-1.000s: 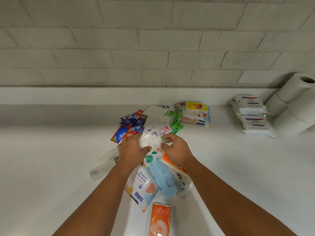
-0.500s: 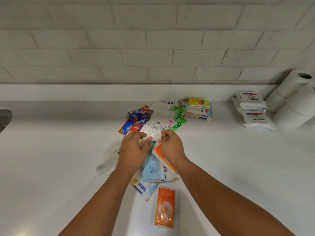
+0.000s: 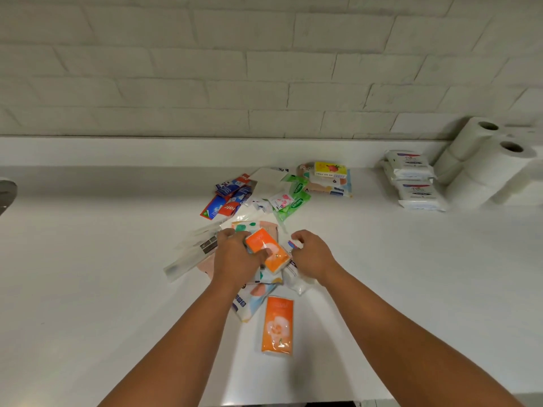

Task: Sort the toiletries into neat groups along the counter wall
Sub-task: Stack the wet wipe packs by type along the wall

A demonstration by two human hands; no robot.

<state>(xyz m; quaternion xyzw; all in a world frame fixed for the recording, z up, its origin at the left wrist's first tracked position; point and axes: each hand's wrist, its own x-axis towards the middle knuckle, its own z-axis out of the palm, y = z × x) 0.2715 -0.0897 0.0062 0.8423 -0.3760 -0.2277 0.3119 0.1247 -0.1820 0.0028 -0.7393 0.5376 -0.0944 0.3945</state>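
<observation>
Head view: my left hand (image 3: 235, 259) curls over an orange pack (image 3: 266, 250), fingers (image 3: 229, 235) bent around its far end and thumb pressed on its near side, grasping it above the pile (image 3: 258, 277) of pastel packs. My right hand (image 3: 313, 255) sits just beside it, fingers (image 3: 299, 237) curled tight, pinching the edge of a small white packet (image 3: 294, 245). A second orange pack (image 3: 277, 324) lies flat on the bench (image 3: 88, 274) between my forearms. Nearer the wall lie blue sachets (image 3: 229, 195), green packs (image 3: 295, 198), stacked wipes (image 3: 329, 179), white packs (image 3: 411, 177) and paper rolls (image 3: 482, 160).
</observation>
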